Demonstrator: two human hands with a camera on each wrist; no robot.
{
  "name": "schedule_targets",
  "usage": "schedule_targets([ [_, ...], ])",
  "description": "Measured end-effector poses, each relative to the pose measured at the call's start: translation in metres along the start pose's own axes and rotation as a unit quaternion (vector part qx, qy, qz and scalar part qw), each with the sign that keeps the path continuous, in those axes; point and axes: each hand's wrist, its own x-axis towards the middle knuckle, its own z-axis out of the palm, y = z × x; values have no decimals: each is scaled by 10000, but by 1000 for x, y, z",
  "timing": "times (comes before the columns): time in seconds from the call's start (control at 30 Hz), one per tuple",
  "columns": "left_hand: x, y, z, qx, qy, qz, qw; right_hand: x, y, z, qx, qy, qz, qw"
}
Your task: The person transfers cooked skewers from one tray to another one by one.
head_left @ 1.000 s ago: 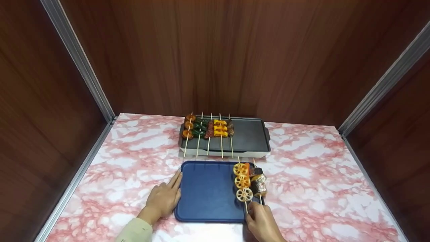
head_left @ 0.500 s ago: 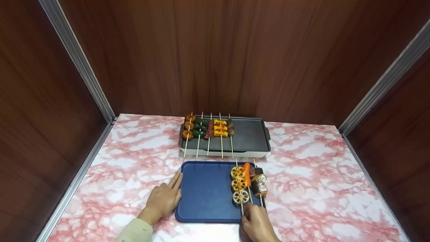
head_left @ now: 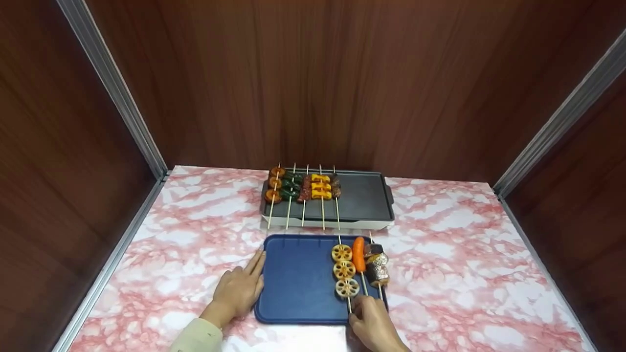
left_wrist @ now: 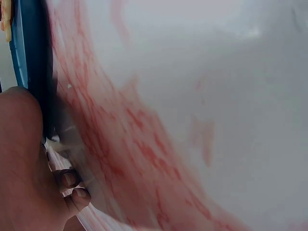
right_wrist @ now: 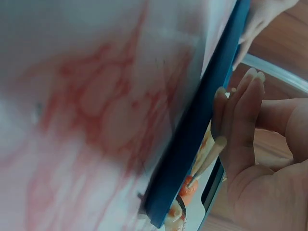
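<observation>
At the right of the blue tray (head_left: pixel 303 278), my right hand (head_left: pixel 374 320) pinches the stick of a lotus root skewer (head_left: pixel 345 270) with several round slices. A sausage skewer (head_left: pixel 359 256) lies just right of it, and an eggplant-and-corn-looking skewer (head_left: pixel 377 266) lies along the tray's right edge. My left hand (head_left: pixel 237 292) rests against the tray's left edge, index and middle fingers stretched along it. In the left wrist view, a thumb (left_wrist: pixel 19 120) lies at the tray's rim. The right wrist view shows the fingers (right_wrist: pixel 243 115) near the tray's edge, with stick ends beside them.
Behind the tray stands a grill plate (head_left: pixel 364 198) with several skewers on its left half: orange slices (head_left: pixel 275 182), green peppers (head_left: pixel 291 186), red meat (head_left: pixel 304 189), yellow pieces (head_left: pixel 321 187) and dark meat (head_left: pixel 335 186). Brown panels (head_left: pixel 313 88) enclose the marbled table (head_left: pixel 440 254).
My right hand has moved left and slightly nearer with the lotus root skewer, uncovering the sausage skewer beside it. The left hand stays at the tray's edge.
</observation>
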Motion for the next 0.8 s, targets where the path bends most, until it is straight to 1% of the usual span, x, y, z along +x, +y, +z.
schedule_targets([
  [0.17,0,0,-1,-2,-57,-28,10000,3,-3,-1,-40,25,96,9999],
  [0.33,0,1,-1,9,-30,-14,10000,4,-4,-2,-52,-42,232,9997],
  [0.53,0,1,0,-28,-46,-30,10000,5,-3,-1,-371,310,267,9985],
  [0.7,0,1,-1,-19,-6,-29,10000,6,-1,-1,-692,428,320,9962],
  [0.8,0,1,-1,-38,24,-7,10000,6,-1,-1,-990,528,221,9934],
])
